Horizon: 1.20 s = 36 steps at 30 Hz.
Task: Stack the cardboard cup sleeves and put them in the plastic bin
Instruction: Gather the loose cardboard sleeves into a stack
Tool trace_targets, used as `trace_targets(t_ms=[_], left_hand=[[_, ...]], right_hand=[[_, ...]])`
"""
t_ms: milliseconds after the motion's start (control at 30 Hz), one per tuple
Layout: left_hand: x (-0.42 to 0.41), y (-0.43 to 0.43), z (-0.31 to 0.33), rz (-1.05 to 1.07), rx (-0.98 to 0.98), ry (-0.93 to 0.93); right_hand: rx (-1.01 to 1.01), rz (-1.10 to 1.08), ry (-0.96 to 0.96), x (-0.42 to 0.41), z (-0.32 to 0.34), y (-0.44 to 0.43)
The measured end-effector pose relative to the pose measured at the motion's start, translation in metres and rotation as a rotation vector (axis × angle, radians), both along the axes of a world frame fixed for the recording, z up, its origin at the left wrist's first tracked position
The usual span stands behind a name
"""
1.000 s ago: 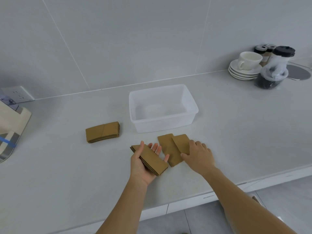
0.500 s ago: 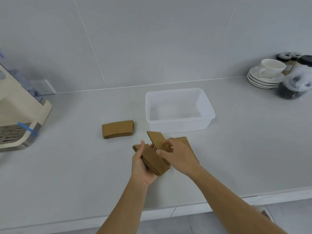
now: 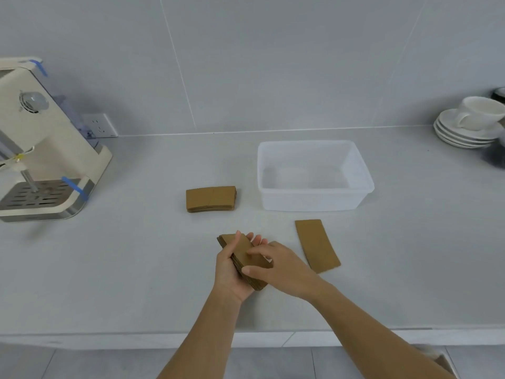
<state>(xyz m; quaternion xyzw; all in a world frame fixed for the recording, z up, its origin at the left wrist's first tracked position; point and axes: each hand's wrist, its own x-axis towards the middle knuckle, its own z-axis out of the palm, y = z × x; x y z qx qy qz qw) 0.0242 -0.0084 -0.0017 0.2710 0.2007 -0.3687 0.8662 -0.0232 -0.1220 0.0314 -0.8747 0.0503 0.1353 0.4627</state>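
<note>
My left hand (image 3: 229, 272) cradles a stack of brown cardboard cup sleeves (image 3: 241, 253) just above the counter near its front edge. My right hand (image 3: 284, 269) rests on top of that stack, thumb at its near end and fingers pressing the top sleeve. One flat sleeve (image 3: 317, 244) lies alone on the counter just right of my hands. A second stack of sleeves (image 3: 210, 198) sits further back to the left. The clear plastic bin (image 3: 314, 201) stands behind the single sleeve, with nothing in it.
A cream espresso machine (image 3: 41, 149) occupies the far left of the counter, with a wall socket (image 3: 99, 125) behind it. A white cup on stacked saucers (image 3: 470, 124) sits at the far right. The counter's front edge (image 3: 246, 337) runs below my forearms.
My right hand lifted one sleeve from the pair on the counter and brought it onto the stack in my left hand. One sleeve stays on the counter. The camera view swung left.
</note>
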Motion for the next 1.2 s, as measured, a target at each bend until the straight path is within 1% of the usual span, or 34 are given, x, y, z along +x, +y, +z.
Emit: trace_targets(t_ms=[67,133,167,233,267,367,400,467,567,633,700,800,900,967,1067,1200], left_hand=[[0.001,-0.001,0.0,-0.013,-0.008,-0.009],[0.002,-0.003,0.0,-0.021,-0.008,-0.029],[0.002,-0.005,0.001,-0.022,-0.008,-0.042],[0.004,-0.008,0.0,-0.005,-0.026,-0.054],[0.004,-0.009,-0.001,0.015,-0.039,-0.048],[0.005,-0.01,-0.006,0.05,-0.039,-0.031],[0.005,-0.011,-0.007,0.052,-0.037,-0.031],[0.006,-0.011,-0.009,0.06,-0.031,-0.033],[0.008,-0.014,-0.009,0.074,-0.022,-0.032],[0.008,-0.015,-0.008,0.074,-0.021,-0.036],[0.008,-0.016,-0.007,0.072,-0.01,-0.03],[0.007,-0.016,-0.005,0.067,-0.001,-0.021],[0.007,-0.015,-0.003,0.076,-0.01,-0.016],[0.007,-0.015,0.0,0.073,-0.016,-0.022],[0.006,-0.012,0.005,0.069,-0.019,-0.033],[0.006,-0.008,0.013,0.064,-0.003,-0.04]], right_hand=[[0.0,0.064,0.041,0.003,0.003,-0.011],[0.017,0.072,0.056,0.006,0.007,-0.025],[0.018,0.039,0.05,0.007,0.009,-0.032],[-0.019,-0.103,0.047,0.011,0.01,-0.047],[-0.091,-0.178,0.046,0.013,0.01,-0.054],[-0.51,-0.326,-0.008,0.013,0.001,-0.069],[-0.584,-0.379,-0.026,0.011,-0.004,-0.073],[-0.635,-0.435,-0.007,0.005,-0.015,-0.075],[-0.741,-0.402,0.036,-0.007,-0.04,-0.068],[-0.846,-0.374,-0.02,-0.014,-0.052,-0.06],[-0.886,-0.365,-0.085,-0.018,-0.059,-0.056],[-0.869,-0.371,-0.133,-0.018,-0.058,-0.059],[-0.813,-0.363,-0.105,-0.012,-0.051,-0.063],[-0.72,-0.377,-0.1,-0.007,-0.044,-0.063],[-0.53,-0.379,-0.125,0.0,-0.028,-0.054],[-0.423,-0.316,-0.212,0.01,-0.001,-0.03]])
